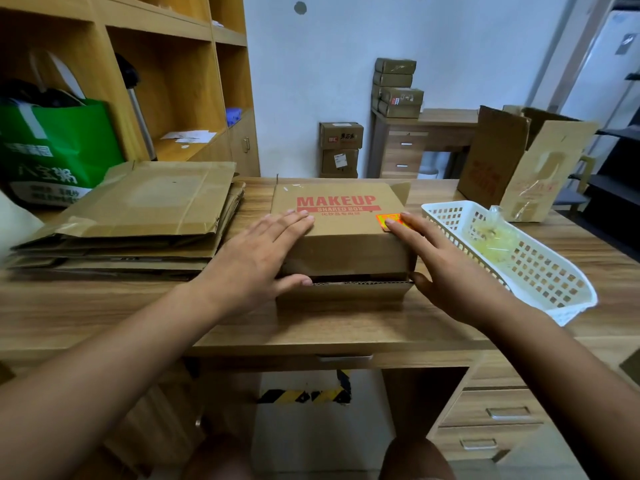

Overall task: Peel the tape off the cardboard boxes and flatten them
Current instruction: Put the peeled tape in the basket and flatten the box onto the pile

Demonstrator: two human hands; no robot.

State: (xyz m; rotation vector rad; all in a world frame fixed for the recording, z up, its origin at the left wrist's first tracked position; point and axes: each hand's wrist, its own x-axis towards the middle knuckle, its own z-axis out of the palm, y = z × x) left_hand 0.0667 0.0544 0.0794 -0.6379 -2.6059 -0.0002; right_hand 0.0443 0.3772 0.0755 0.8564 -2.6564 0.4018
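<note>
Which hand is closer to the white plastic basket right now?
Right. The right hand lies on the MAKEUP box's right edge, beside the white basket. The left hand rests on the box's left side, farther away.

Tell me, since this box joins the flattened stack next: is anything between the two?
Nothing visible. The box, under the left hand and right hand, sits just right of the stack, with only bare desk between them.
</note>
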